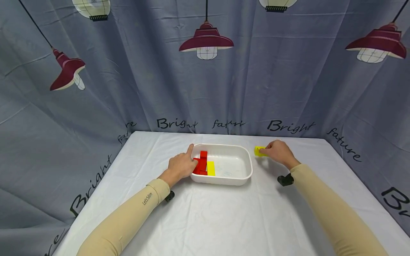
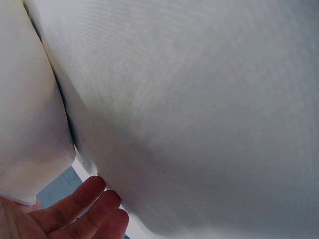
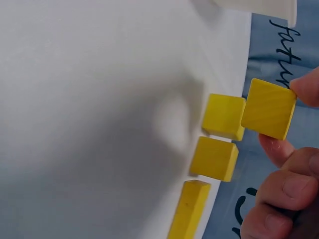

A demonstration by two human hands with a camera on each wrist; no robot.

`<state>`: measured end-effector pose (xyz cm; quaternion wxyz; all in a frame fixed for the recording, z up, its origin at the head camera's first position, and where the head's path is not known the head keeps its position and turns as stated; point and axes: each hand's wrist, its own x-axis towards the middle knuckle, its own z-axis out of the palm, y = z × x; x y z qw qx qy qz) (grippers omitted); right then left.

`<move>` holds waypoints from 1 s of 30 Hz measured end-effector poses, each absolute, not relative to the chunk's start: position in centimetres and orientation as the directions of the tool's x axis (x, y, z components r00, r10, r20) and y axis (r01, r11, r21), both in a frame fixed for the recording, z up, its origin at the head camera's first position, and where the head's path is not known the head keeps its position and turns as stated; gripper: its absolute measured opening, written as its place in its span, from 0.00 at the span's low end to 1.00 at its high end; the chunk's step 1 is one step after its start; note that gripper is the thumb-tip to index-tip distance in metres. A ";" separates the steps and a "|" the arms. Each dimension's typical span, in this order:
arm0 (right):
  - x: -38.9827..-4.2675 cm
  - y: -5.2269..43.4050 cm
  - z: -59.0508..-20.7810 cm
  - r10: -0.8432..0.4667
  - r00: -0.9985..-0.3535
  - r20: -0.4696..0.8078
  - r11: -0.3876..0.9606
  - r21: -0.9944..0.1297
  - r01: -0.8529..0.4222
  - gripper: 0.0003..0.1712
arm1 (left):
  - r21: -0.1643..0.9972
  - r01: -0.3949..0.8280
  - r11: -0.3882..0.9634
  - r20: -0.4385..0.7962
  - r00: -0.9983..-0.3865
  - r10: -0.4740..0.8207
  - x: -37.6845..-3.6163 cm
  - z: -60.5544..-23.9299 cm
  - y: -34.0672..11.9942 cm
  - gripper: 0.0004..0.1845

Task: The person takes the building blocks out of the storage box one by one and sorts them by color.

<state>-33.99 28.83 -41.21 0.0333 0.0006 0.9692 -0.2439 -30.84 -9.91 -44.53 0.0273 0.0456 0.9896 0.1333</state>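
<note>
At the left end of a white tray (image 1: 229, 180), my left hand (image 1: 182, 164) grips the rim, thumb over the wall and forefinger stretched along the edge. Its other fingers (image 2: 87, 217) hang loosely beside the tray in the left wrist view. Several red blocks (image 1: 203, 163) and a yellow block (image 1: 211, 168) lie inside the tray's left end. To the right of the tray, my right hand (image 1: 279, 153) pinches a yellow block (image 3: 269, 108) between thumb and fingertip. Near it on the table are two yellow cubes (image 3: 214, 158) and a longer yellow block (image 3: 189, 209).
A white cloth (image 1: 224, 217) covers the table. Behind it hangs a grey-blue curtain (image 1: 153, 89) printed with lamps and lettering. A dark wrist device (image 1: 285, 180) sits under the right sleeve.
</note>
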 end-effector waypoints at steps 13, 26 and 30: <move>-34.0 28.5 -43.7 0.056 -0.995 -0.088 0.905 -0.417 0.088 0.28 | 0.271 0.054 0.961 -0.055 -0.996 0.071 -30.6 -44.6 -9.8 0.39; -33.6 27.6 -43.8 0.096 -0.989 -0.110 0.914 -0.384 0.131 0.26 | 0.258 0.066 0.964 -0.050 -0.995 0.081 -30.7 -44.5 -9.8 0.39; -33.6 27.6 -43.6 0.091 -0.988 -0.127 0.918 -0.375 0.133 0.27 | 0.258 0.064 0.964 -0.059 -0.995 0.081 -30.7 -44.4 -9.7 0.39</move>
